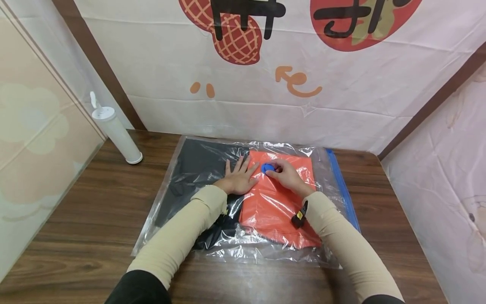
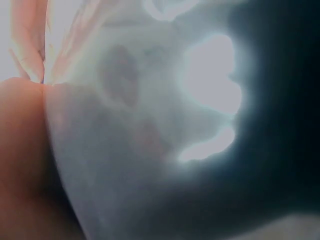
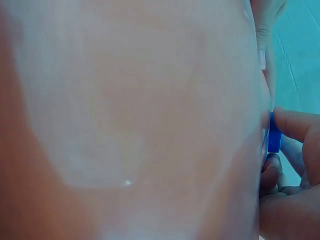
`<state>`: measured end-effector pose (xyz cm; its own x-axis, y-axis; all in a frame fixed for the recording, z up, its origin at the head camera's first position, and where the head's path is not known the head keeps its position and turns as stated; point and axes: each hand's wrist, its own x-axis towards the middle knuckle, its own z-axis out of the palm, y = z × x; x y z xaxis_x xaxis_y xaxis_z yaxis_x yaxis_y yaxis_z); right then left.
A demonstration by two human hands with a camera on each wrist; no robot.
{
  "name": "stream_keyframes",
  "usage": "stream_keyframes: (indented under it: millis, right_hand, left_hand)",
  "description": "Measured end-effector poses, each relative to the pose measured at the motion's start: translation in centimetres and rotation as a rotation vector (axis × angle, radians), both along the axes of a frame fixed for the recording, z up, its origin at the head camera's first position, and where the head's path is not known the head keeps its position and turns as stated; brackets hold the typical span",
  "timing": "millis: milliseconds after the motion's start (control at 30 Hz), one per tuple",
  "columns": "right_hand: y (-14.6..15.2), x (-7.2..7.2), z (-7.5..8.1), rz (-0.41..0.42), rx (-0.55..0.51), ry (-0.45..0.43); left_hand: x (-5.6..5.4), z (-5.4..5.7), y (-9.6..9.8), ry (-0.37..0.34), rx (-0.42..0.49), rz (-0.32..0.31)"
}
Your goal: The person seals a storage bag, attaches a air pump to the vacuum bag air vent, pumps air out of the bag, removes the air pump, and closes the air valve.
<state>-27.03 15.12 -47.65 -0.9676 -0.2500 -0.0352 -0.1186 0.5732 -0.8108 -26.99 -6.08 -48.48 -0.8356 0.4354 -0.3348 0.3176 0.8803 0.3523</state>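
Note:
A clear plastic vacuum storage bag [image 1: 243, 255] lies flat on the table, with a folded black garment [image 1: 201, 162] on its left side and an orange one [image 1: 262, 207] on its right. My left hand [image 1: 238, 179] rests on the bag with fingers spread, where black meets orange. Over the orange garment, my right hand [image 1: 286, 174] pinches the round blue valve cap [image 1: 267, 168] between thumb and fingers. The right wrist view shows that blue cap [image 3: 275, 132] edge-on at the fingertips. Glare and close plastic blur most of the left wrist view.
A white cylindrical hand pump [image 1: 117, 135] stands at the table's back left. Along the bag's right edge runs a blue zip strip [image 1: 343, 188]. Printed cloth walls [image 1: 250, 114] enclose the brown wooden table [image 1: 76, 228] at the back and sides.

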Motion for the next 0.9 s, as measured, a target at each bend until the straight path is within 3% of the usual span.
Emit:
stream_keyframes:
  millis: [133, 367, 533, 700, 900]
  right_hand:
    - [-0.02, -0.01, -0.15, -0.001, -0.002, 0.004]
    - [-0.24, 0.08, -0.11, -0.118, -0.054, -0.083]
    - [-0.22, 0.08, -0.08, -0.103, -0.021, -0.047]
    - [-0.06, 0.09, -0.15, -0.059, -0.027, -0.015]
    - [-0.24, 0.13, -0.05, -0.096, -0.073, -0.069]
  left_hand:
    - [-0.08, -0.15, 0.03, -0.007, 0.005, 0.006]
    - [0.09, 0.11, 0.10, 0.007, 0.001, 0.001]
    - [0.21, 0.36, 0.09, 0.016, -0.005, -0.004]
    - [-0.03, -0.06, 0.04, 0.005, -0.009, -0.001]
    - [-0.15, -0.20, -0.02, -0.003, 0.010, 0.006]
